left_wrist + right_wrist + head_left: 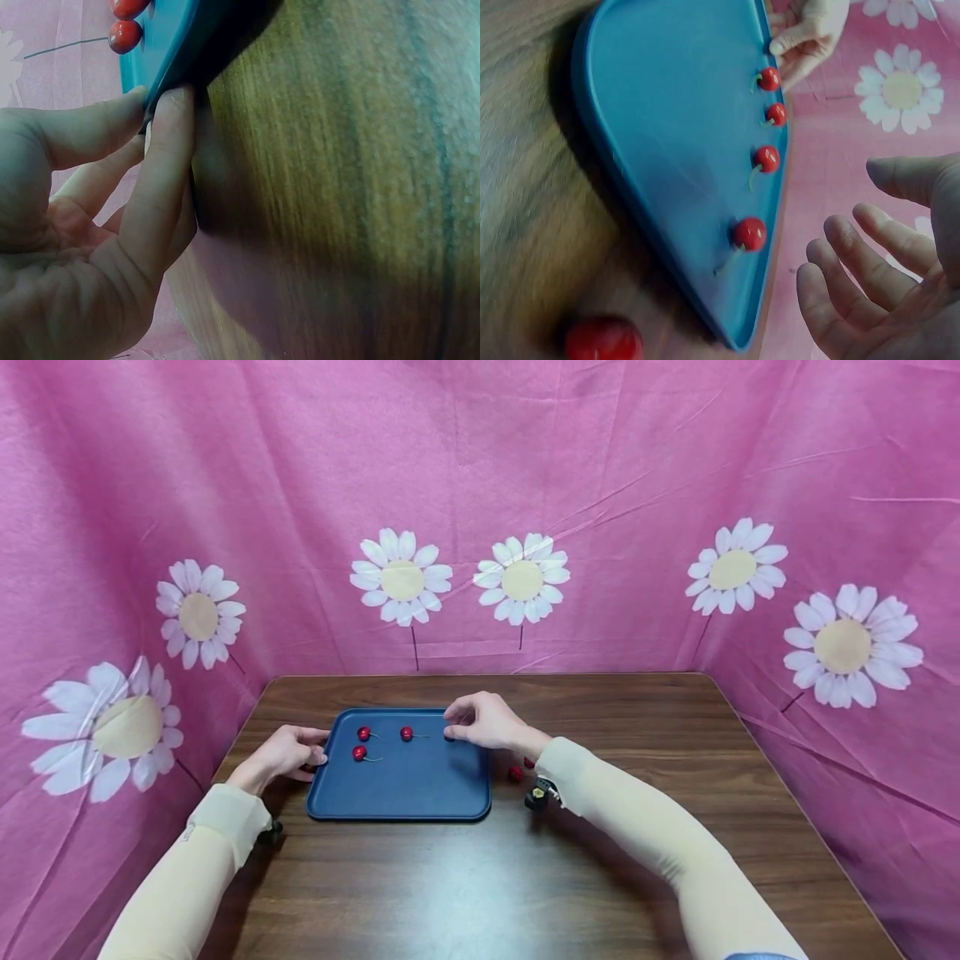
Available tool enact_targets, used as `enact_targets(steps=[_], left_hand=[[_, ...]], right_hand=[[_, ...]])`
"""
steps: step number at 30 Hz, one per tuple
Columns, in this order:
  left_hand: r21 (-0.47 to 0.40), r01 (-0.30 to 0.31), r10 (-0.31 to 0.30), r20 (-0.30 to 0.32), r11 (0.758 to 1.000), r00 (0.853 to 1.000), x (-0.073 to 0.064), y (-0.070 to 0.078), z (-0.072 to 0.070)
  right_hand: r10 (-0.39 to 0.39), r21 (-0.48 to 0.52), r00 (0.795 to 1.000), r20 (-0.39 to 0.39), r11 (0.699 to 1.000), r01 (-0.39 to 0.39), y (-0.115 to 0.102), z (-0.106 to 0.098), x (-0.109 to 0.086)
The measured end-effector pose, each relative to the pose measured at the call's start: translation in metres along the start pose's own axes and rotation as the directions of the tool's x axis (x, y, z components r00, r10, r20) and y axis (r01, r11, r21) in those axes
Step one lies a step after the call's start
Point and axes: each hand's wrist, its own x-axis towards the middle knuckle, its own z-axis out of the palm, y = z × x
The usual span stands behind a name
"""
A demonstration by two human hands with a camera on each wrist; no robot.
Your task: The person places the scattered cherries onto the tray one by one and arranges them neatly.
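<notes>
A dark blue tray (pixel 405 789) lies on the wooden table. My left hand (pixel 283 752) holds its left rim, thumb on top and fingers against the outer side; the left wrist view shows this pinch up close. Several red cherries with stems sit on the tray, among them one cherry (pixel 406 734) in the middle of the far part. Over the far right corner hovers my right hand (pixel 483 720), fingers spread apart with nothing between them in the right wrist view. Just below its fingertips, one cherry (pixel 749 234) rests on the tray, mostly hidden in the head view.
To the right of the tray, two red cherries (pixel 515 772) show on the table (pixel 637 727), partly behind the right wrist. A pink cloth (pixel 480 460) with printed daisies surrounds the table's back and sides.
</notes>
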Motion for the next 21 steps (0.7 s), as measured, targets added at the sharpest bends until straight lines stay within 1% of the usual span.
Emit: enact_targets(steps=[7, 14, 21], left_hand=[[0.0, 0.006, -0.006, 0.0, 1.0, 1.0, 0.0, -0.001, -0.001], [-0.001, 0.008, -0.008, -0.001, 1.0, 1.0, 0.002, -0.002, -0.001], [0.0, 0.004, -0.004, 0.006, 1.0, 1.0, 0.002, -0.001, -0.001]], right_hand=[[0.04, 0.026, 0.999, -0.034, 0.999, -0.039, 0.015, -0.023, -0.016], [0.066, 0.025, 0.994, -0.087, 0.998, -0.064, 0.038, -0.044, -0.034], [0.123, 0.04, 0.984, -0.132, 0.992, -0.119, 0.064, -0.062, -0.054]])
